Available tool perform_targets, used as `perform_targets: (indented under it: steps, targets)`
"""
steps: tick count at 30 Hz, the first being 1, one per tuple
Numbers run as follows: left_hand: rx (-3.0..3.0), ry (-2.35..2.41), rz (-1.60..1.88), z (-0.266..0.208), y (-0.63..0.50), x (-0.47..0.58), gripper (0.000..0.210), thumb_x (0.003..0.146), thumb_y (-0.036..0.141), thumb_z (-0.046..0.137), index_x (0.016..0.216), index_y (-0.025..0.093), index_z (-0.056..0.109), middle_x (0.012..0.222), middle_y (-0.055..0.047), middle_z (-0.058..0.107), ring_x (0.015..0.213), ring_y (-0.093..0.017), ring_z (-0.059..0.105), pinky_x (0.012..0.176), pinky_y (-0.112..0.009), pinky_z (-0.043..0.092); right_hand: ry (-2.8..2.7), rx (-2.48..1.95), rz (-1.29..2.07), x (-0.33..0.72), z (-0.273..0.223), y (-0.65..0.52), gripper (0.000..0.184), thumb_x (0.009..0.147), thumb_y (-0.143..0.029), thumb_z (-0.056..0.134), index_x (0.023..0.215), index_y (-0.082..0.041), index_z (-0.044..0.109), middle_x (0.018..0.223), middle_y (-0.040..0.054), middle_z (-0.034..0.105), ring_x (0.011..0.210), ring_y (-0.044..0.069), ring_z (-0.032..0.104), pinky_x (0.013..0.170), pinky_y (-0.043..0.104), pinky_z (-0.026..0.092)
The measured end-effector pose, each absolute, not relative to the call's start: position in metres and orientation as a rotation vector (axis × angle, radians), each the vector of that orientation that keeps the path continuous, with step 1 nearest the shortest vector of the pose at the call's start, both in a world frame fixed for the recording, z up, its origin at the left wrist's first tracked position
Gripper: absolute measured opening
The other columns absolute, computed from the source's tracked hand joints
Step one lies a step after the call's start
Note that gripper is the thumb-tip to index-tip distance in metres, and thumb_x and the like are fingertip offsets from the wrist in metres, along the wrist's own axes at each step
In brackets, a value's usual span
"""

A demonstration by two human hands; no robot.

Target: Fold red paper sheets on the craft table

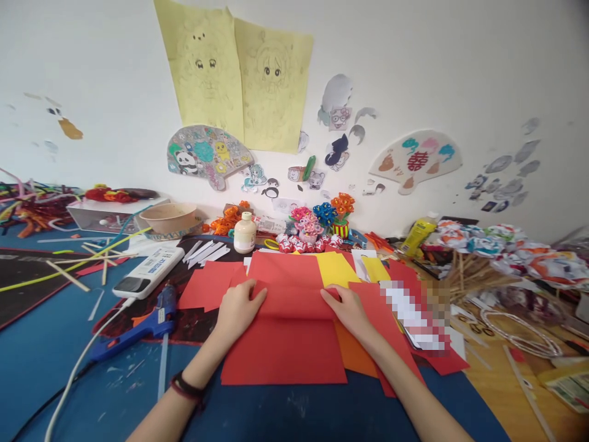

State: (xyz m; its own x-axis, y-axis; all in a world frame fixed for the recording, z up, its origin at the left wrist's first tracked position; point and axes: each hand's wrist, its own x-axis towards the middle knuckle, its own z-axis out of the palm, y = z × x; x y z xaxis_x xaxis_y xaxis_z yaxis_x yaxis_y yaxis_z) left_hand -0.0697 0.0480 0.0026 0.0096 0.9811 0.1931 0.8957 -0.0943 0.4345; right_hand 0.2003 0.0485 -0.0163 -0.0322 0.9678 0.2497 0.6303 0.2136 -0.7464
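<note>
A sheet of red paper (294, 302) is bent over on itself, with a curled edge running across it between my hands. My left hand (239, 310) grips its left side, thumb on top and fingers mostly hidden beneath. On the opposite side, my right hand (350, 312) pinches the right edge the same way. Beneath lies more flat red paper (283, 356). Yellow paper (338, 268) and orange paper (356, 353) stick out on the right. Further red pieces (207, 285) lie left of my left hand.
A blue glue gun (138, 331) and a white power strip (150, 270) lie on the left. Behind the paper stand a cream bottle (245, 233) and craft flowers (324, 215). Scissors (476, 322) and a yellow bottle (419, 233) are on the right. A wall stands behind.
</note>
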Motion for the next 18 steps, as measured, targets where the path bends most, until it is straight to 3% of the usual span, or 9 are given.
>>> perform_targets:
  steps: [6, 9, 11, 13, 18]
  targets:
    - [2.115, 2.147, 0.563, 0.002, 0.049, -0.061, 0.028, 0.092, 0.043, 0.041, 0.086, 0.02, 0.057, 0.075, -0.006, 0.066, 0.073, -0.023, 0.063, 0.055, -0.026, 0.029, -1.91, -1.528, 0.469, 0.206, -0.017, 0.064, 0.033, 0.086, -0.045, 0.049, 0.078, -0.018, 0.067, 0.08, 0.0051, 0.07, 0.075, 0.023, 0.061, 0.067, 0.029, 0.042]
    - [2.261, 2.221, 0.689, 0.005, 0.042, -0.056, 0.028, 0.095, 0.034, 0.038, 0.11, 0.018, 0.055, 0.097, -0.009, 0.068, 0.082, -0.024, 0.064, 0.062, -0.029, 0.037, -1.923, -1.55, 0.441, 0.207, -0.019, 0.069, 0.033, 0.087, -0.044, 0.048, 0.073, -0.019, 0.064, 0.071, 0.0027, 0.068, 0.07, 0.02, 0.06, 0.063, 0.027, 0.039]
    - [2.518, 2.189, 0.812, 0.008, 0.035, -0.052, 0.033, 0.095, 0.025, 0.037, 0.124, 0.016, 0.05, 0.117, -0.013, 0.063, 0.097, -0.027, 0.061, 0.075, -0.035, 0.041, -1.914, -1.579, 0.41, 0.207, -0.022, 0.07, 0.032, 0.088, -0.042, 0.047, 0.073, -0.02, 0.064, 0.071, 0.0018, 0.067, 0.069, 0.02, 0.059, 0.062, 0.026, 0.037]
    - [2.81, 2.006, 0.895, 0.009, 0.026, -0.045, 0.039, 0.094, 0.017, 0.037, 0.131, 0.015, 0.047, 0.129, -0.014, 0.057, 0.111, -0.03, 0.055, 0.088, -0.042, 0.039, -1.903, -1.605, 0.38, 0.206, -0.025, 0.072, 0.03, 0.089, -0.041, 0.047, 0.077, -0.02, 0.064, 0.076, 0.0024, 0.068, 0.072, 0.021, 0.059, 0.062, 0.026, 0.035]
    - [3.153, 1.274, 0.751, 0.003, 0.009, -0.028, 0.04, 0.093, 0.013, 0.039, 0.131, 0.017, 0.049, 0.132, -0.009, 0.057, 0.12, -0.027, 0.05, 0.103, -0.044, 0.031, -1.932, -1.624, 0.343, 0.206, -0.029, 0.075, 0.027, 0.09, -0.041, 0.048, 0.085, -0.021, 0.066, 0.083, 0.0028, 0.07, 0.075, 0.021, 0.06, 0.062, 0.026, 0.035]
